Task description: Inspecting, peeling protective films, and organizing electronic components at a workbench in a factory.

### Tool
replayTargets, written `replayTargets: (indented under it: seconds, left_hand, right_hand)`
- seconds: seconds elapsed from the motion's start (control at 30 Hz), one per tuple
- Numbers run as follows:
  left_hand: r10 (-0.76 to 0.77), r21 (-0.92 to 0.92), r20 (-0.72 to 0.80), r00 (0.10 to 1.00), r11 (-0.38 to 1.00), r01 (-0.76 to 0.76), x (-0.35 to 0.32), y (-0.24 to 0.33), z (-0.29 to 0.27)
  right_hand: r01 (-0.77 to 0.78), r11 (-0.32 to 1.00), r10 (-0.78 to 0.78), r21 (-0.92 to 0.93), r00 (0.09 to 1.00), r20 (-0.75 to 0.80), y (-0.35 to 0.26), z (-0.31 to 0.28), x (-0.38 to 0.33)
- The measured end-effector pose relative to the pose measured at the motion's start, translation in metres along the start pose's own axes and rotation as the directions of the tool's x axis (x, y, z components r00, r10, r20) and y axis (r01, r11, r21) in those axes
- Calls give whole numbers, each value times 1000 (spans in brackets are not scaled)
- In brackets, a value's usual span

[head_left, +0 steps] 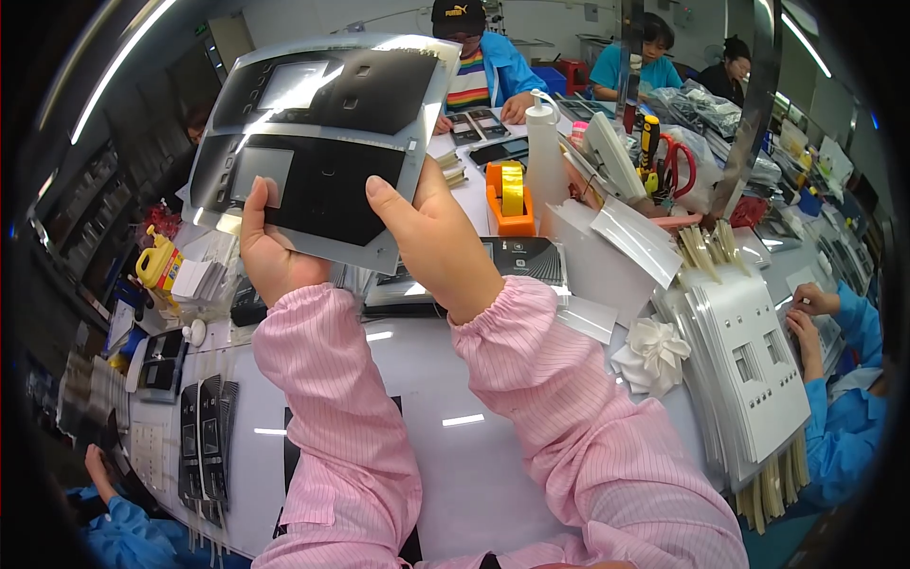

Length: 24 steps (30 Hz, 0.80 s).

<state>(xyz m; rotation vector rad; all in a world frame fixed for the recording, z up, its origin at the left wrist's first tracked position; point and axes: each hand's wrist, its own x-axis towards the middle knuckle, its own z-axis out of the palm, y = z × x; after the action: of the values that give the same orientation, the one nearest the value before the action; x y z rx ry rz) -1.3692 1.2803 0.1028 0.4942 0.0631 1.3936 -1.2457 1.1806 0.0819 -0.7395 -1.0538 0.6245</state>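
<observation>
Raised over the table is a glossy sheet of black panels [346, 185] with clear windows and a transparent margin. It is tilted, and ceiling light glares off its surface. My left hand [275, 242] grips its lower left edge, thumb on the front face. At the lower right edge, my right hand [436, 237] holds it with the thumb pressed on the front; the other fingers are hidden behind the sheet. Below the sheet lies a stack of black printed panels [521, 266], partly covered by my hands.
An orange tape dispenser [512, 199] and a white squeeze bottle [544, 152] stand beyond my right hand. A thick stack of white panels [744, 365] is at right, near a crumpled white wad [652, 357]. Black panel strips [204, 431] lie at left. Co-workers sit across and alongside.
</observation>
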Motion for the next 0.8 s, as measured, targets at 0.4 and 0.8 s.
replayTargets:
  seconds: [0.4, 0.8]
  left_hand:
    - [27, -8, -6, 1000, 1000, -27, -3, 7, 1]
    - [-38, 11, 16, 999, 999, 38, 19, -6, -16]
  right_hand:
    - [3, 998, -5, 59, 1000, 26, -1, 5, -4]
    - [-34, 998, 36, 58, 999, -24, 15, -2, 7]
